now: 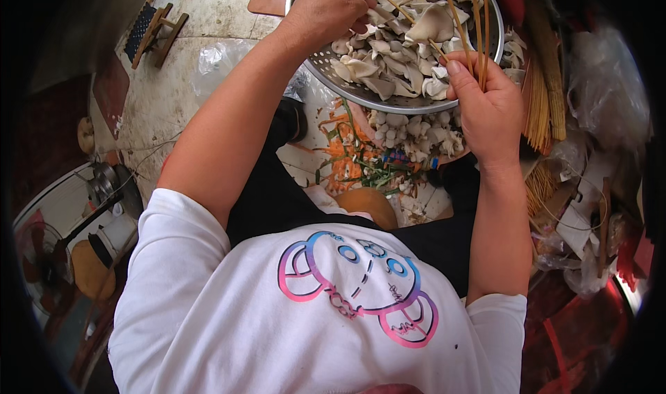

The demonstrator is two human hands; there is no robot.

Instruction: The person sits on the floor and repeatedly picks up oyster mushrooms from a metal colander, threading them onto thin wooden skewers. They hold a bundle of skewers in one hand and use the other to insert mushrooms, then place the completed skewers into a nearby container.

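Observation:
A perforated metal colander (403, 108) full of torn oyster mushrooms (387, 63) stands before me. My right hand (486, 100) holds several thin wooden skewers (477, 35) at its right rim. One skewer slants up and left from this hand, with a pale oyster mushroom piece (432, 24) on it. My left hand (333, 11) is over the colander's left side, its fingers bent close together beside the mushrooms. Whether a piece is between those fingertips cannot be told.
Under the colander lie more mushroom clusters (416, 128), near orange and green scraps (348, 154) on the floor. Bundled sticks (538, 102) and clear plastic bags (606, 76) are at the right. A small folding stool (156, 35) stands upper left; a fan (41, 264) is lower left.

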